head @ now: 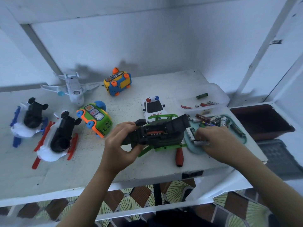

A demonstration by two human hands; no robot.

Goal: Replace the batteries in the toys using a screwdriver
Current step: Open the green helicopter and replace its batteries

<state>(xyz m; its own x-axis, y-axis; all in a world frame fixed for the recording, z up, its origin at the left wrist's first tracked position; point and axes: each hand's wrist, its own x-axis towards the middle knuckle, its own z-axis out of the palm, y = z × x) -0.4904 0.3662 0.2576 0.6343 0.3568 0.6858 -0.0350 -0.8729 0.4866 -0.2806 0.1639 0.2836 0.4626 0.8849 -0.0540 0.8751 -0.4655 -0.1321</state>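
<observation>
Left hand (121, 145) has its fingers wrapped round the toy (157, 131), flipped belly-up so the open battery bay faces up. The screwdriver (179, 157) is parked just in front, handy for later. Right hand (218, 141) pinches a battery (200, 142) over the tray (192, 149), probably the next one to load.
</observation>
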